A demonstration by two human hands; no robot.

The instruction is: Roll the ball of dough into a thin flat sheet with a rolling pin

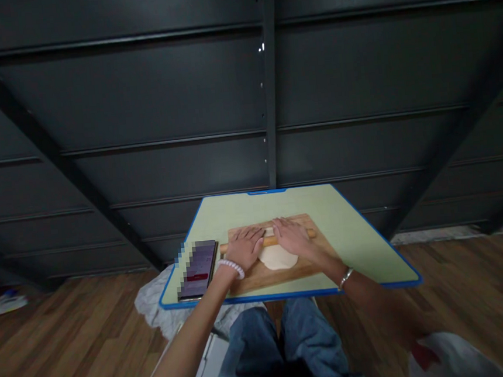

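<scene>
A light wooden rolling pin [270, 241] lies crosswise over a flattened, pale round of dough [279, 257]. Under the dough is a wooden board [259, 280]. My left hand [243, 246] presses on the left part of the pin, fingers stretched forward over it and the palm down. On the right part rests my right hand [289, 235], also flat with its fingers extended. Between the two hands a short stretch of the pin shows. Dough is visible on both sides of the pin, partly covered by my hands.
The board lies on a pale green table [363, 261] with a blue rim. A phone [197, 269], partly pixelated, is left of the board. Behind the table stands a dark panelled wall [173, 95]. White cloth [153, 300] hangs at the lower left, above a wooden floor [91, 325].
</scene>
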